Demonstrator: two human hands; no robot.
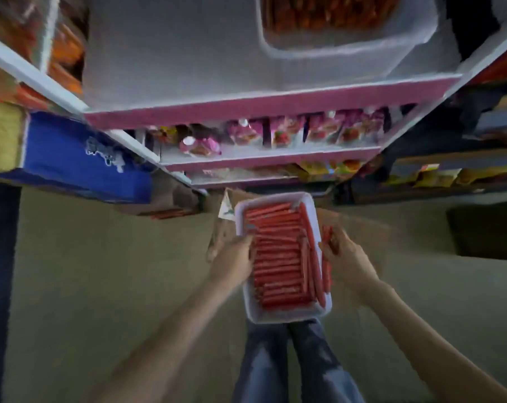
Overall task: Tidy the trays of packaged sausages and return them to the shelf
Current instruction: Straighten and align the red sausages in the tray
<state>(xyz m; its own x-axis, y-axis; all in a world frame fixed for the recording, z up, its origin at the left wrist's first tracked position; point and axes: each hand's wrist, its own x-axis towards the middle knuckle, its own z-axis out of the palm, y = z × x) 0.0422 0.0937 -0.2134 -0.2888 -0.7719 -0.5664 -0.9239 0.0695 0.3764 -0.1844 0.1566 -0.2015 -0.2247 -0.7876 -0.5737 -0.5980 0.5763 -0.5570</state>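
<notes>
Tray [287, 315] of packaged sausages: white, rectangular, held low before the person, above the jeans-clad legs [290, 362] and directly between the two hands. Red sausages [278, 257] fill it in a crosswise stack, with several more lying lengthwise along its right side. At the left rim, about midway, the left hand [233, 261] grips the tray, fingers curled over the edge onto the stack. Against the right rim, the right hand [345, 257] has its fingers closed round a small bunch of loose sausages [329, 238] just outside the tray wall; blur hides the exact grip. Beyond the far end stand pink-edged shelves [263, 112], a second tray [333, 49] resting on the topmost; blue carton [80, 152] at left
</notes>
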